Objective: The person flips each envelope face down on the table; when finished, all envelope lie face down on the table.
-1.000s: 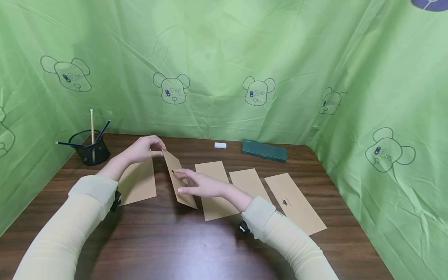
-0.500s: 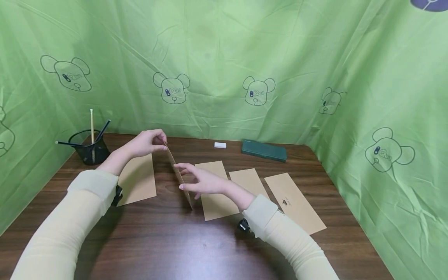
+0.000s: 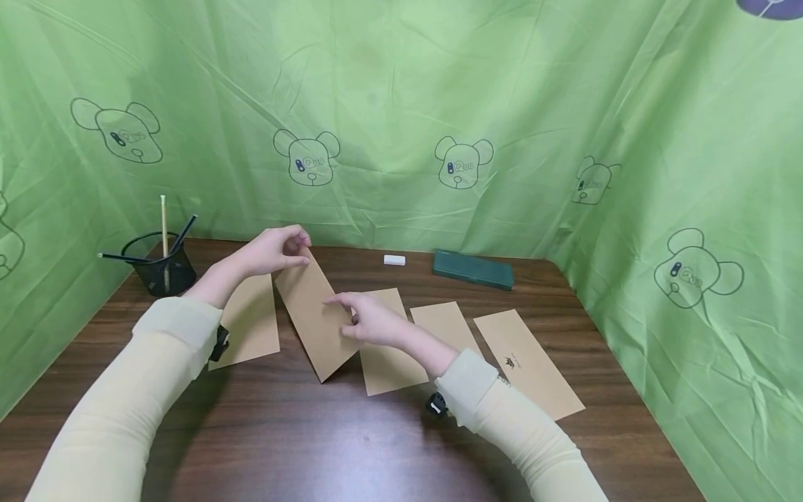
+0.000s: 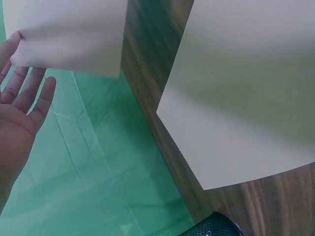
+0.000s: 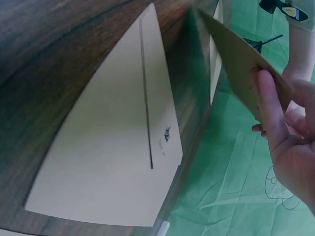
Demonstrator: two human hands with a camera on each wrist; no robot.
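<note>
A brown paper envelope [image 3: 314, 317] stands tilted over the table, its plain face toward the head camera and its lower corner at the tabletop. My left hand [image 3: 276, 249] pinches its upper corner. In the left wrist view, that hand's thumb [image 4: 10, 46] lies on the paper near its edge. My right hand [image 3: 373, 317] is at the envelope's right edge, index finger and thumb against the face. The right wrist view has a straight finger [image 5: 269, 93] lying along the paper; whether other fingers press from behind cannot be told.
Flat envelopes lie on both sides: one at left [image 3: 251, 324], one under my right hand [image 3: 389, 373], one beyond it [image 3: 442, 324] and one with a crown print [image 3: 533, 366]. A mesh pen cup [image 3: 166, 272], white eraser [image 3: 394, 260] and green case [image 3: 473, 270] stand along the back.
The held envelope has turned from its printed face, through edge-on, to its plain face. My left hand has risen and moved slightly right; my right hand has shifted a little right.
</note>
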